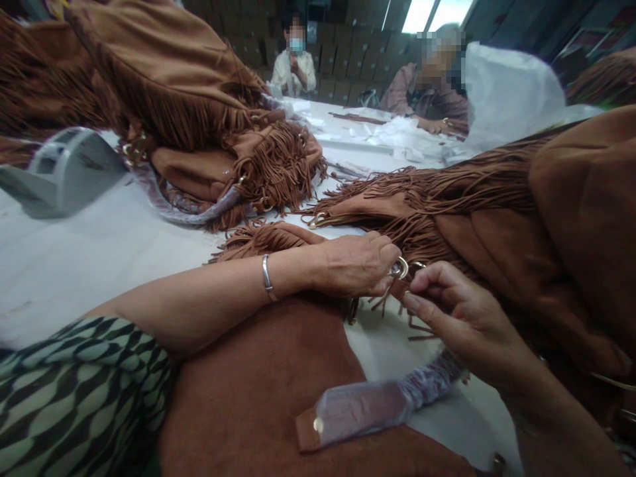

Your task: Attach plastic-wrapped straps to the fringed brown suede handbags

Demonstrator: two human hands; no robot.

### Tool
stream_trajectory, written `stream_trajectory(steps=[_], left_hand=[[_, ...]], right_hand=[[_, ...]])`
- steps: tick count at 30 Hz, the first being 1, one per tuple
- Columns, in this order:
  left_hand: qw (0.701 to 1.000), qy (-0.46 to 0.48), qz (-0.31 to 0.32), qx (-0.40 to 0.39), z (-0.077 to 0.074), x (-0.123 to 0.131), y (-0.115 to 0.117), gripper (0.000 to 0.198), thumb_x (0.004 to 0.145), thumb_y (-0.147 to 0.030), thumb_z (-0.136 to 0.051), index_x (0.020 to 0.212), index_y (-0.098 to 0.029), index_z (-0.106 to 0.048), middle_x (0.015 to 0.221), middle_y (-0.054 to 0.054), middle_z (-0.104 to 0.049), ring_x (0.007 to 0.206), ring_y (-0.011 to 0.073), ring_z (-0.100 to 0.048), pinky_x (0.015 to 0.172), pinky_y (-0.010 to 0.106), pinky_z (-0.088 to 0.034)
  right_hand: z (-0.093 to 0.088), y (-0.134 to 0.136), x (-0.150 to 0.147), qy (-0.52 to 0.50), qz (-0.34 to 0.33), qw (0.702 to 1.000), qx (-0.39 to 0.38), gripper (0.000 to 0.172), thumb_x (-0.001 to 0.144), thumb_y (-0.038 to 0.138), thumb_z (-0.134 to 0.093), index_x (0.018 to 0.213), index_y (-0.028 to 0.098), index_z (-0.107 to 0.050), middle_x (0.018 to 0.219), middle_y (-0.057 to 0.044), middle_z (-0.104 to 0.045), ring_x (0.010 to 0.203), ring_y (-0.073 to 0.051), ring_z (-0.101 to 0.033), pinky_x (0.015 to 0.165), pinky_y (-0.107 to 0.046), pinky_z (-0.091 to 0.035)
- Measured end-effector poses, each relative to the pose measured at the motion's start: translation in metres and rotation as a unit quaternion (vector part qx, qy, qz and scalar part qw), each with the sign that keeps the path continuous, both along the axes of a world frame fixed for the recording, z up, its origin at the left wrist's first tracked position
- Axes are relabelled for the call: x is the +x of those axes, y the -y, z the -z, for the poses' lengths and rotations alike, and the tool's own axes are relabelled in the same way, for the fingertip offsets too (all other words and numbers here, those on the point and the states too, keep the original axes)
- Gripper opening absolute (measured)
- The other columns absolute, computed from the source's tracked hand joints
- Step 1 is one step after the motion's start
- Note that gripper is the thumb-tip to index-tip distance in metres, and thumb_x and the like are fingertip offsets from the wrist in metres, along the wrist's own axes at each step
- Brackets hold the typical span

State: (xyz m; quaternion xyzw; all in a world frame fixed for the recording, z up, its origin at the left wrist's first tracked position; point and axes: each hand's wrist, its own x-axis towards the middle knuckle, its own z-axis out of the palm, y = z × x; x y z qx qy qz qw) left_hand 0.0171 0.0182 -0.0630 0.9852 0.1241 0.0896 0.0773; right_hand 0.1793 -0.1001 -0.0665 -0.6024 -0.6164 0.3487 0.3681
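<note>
My left hand [355, 265], with a silver bangle [267, 275] at the wrist, is closed on a gold-coloured metal ring [400, 267]. Between thumb and fingers, my right hand [460, 315] pinches a short brown leather tab [399, 289] beside that ring. Below both hands lies a brown suede bag [258, 377]. Its strap, wrapped in clear plastic [368, 404], rests across it, and a leather end [308, 429] with a round stud sticks out. The fingertips of my left hand are partly hidden.
Fringed brown bags are piled at the left [163, 73] and right [586, 179] of the white table [134, 258]. A grey tape dispenser [74, 172] stands at the left. Across the table, two people [293, 69] sit near white wrapping [392, 132]. Stacked boxes line the back.
</note>
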Motion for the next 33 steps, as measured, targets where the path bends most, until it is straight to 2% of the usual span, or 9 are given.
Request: stream_trajectory(steps=[5, 10, 18, 24, 27, 33], left_hand=[[1.000, 0.016, 0.010, -0.001, 0.004, 0.001, -0.002, 0.023, 0.085, -0.023, -0.047, 0.101, -0.008, -0.051, 0.099, 0.013, -0.057, 0.090, 0.0219, -0.052, 0.078, 0.032, -0.043], [1.000, 0.007, 0.006, 0.011, 0.001, 0.000, -0.002, 0.023, 0.085, -0.021, -0.046, 0.103, -0.007, -0.051, 0.099, 0.013, -0.057, 0.092, 0.0227, -0.051, 0.080, 0.032, -0.042], [0.998, 0.018, 0.046, 0.030, 0.003, -0.003, -0.007, 0.019, 0.083, -0.020, -0.047, 0.099, -0.010, -0.050, 0.095, 0.011, -0.057, 0.086, 0.0208, -0.051, 0.077, 0.031, -0.042], [0.997, 0.014, 0.077, 0.011, 0.003, -0.003, -0.005, 0.016, 0.083, -0.021, -0.049, 0.095, -0.010, -0.051, 0.093, 0.011, -0.058, 0.083, 0.0205, -0.052, 0.075, 0.031, -0.042], [0.997, 0.003, 0.073, -0.004, 0.002, -0.003, -0.003, 0.012, 0.083, -0.021, -0.049, 0.090, -0.012, -0.052, 0.088, 0.010, -0.058, 0.079, 0.0202, -0.053, 0.072, 0.031, -0.042], [0.996, -0.011, 0.085, -0.010, -0.002, -0.004, 0.002, 0.014, 0.081, -0.021, -0.052, 0.091, -0.012, -0.051, 0.090, 0.011, -0.058, 0.081, 0.0207, -0.053, 0.074, 0.031, -0.042]], right_hand=[[-0.001, -0.002, -0.004, -0.048, 0.024, 0.999, 0.003, 0.020, 0.078, 0.033, -0.067, 0.080, 0.020, -0.051, 0.070, 0.001, -0.053, 0.058, -0.010, -0.048, 0.047, -0.019, -0.038], [0.000, -0.002, -0.007, -0.070, 0.055, 0.996, 0.020, 0.021, 0.076, 0.032, -0.070, 0.076, 0.020, -0.052, 0.067, 0.001, -0.057, 0.055, -0.010, -0.051, 0.047, -0.019, -0.040], [0.001, -0.002, -0.012, -0.130, 0.125, 0.983, 0.027, 0.027, 0.067, 0.034, -0.077, 0.074, 0.021, -0.054, 0.064, 0.001, -0.059, 0.052, -0.011, -0.054, 0.043, -0.020, -0.040], [0.000, -0.006, -0.005, -0.206, 0.107, 0.972, -0.028, 0.036, 0.059, 0.032, -0.083, 0.073, 0.021, -0.052, 0.066, 0.002, -0.059, 0.054, -0.012, -0.057, 0.047, -0.021, -0.045], [0.002, -0.007, 0.000, -0.216, 0.105, 0.970, -0.039, 0.037, 0.057, 0.031, -0.084, 0.072, 0.021, -0.051, 0.065, 0.003, -0.059, 0.057, -0.013, -0.059, 0.051, -0.022, -0.047], [0.003, -0.009, 0.001, -0.257, 0.102, 0.957, -0.086, 0.040, 0.052, 0.028, -0.086, 0.070, 0.020, -0.051, 0.060, 0.003, -0.059, 0.050, -0.011, -0.056, 0.045, -0.019, -0.042]])
